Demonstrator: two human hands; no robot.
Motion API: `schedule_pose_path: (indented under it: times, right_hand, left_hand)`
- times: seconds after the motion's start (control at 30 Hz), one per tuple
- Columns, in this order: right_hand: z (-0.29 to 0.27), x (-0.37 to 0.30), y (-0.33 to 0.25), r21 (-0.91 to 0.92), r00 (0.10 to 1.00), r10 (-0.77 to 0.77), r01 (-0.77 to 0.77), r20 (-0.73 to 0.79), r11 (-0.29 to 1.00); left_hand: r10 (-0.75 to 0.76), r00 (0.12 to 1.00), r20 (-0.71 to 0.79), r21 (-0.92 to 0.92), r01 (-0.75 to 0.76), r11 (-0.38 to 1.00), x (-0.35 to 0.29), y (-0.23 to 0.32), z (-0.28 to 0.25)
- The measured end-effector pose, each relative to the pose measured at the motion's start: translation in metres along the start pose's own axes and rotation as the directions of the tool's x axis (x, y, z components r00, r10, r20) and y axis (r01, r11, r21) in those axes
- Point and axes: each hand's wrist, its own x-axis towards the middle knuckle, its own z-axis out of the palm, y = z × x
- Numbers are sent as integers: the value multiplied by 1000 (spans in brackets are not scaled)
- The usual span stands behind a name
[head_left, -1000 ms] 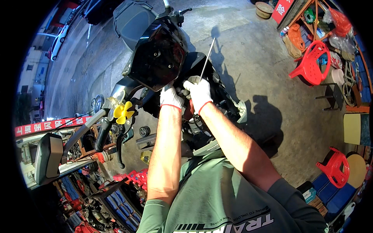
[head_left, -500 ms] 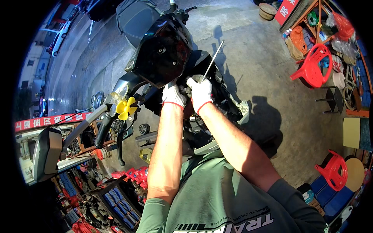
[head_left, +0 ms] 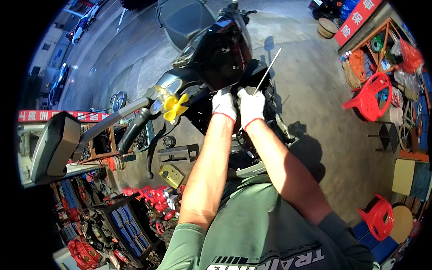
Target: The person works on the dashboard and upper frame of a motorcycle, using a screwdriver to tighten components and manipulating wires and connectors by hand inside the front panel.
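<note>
A scooter stands in front of me with its front opened up, dark parts and wiring showing. Its glossy black panel [head_left: 220,58] tilts above my hands. My left hand [head_left: 224,104], in a white glove with a red cuff, reaches to the lower edge of that panel; its fingertips are hidden there. Beside it, my right hand [head_left: 252,107], gloved the same way, is closed around a long thin metal rod [head_left: 270,67] that sticks up and away to the right. What the fingers touch among the dark parts cannot be made out.
The handlebar grip [head_left: 135,130], a mirror [head_left: 56,146] and a yellow toy propeller [head_left: 174,107] stick out on the left. A red plastic chair [head_left: 371,96] and a black stool [head_left: 384,136] stand at right. Parts racks [head_left: 130,229] crowd the lower left.
The whole view has shifted, so the scooter and both hands sit farther right in the picture. My hands stay by the black panel, the rod still in my right hand.
</note>
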Motion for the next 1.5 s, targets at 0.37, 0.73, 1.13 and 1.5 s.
schedule_pose_path:
  times: [0.37, 0.73, 1.13, 1.5]
  right_hand:
    - [-6, 9, -4, -88, 984, 169, -163, 62, 983]
    - [-32, 14, -5, -62, 959, 181, -171, 218, 983]
    - [-28, 5, -11, -86, 956, 224, -211, 192, 974]
    - [-9, 19, -2, -86, 840, 447, -443, 308, 892]
  left_hand:
    - [-57, 998, 4, -8, 57, 998, -43, 21, 11]
    - [53, 998, -16, 63, -52, 997, -52, 19, 4]
    - [131, 985, 115, -285, -93, 954, -41, -5, -24]
    - [93, 922, 376, -525, 129, 842, -29, -17, -76]
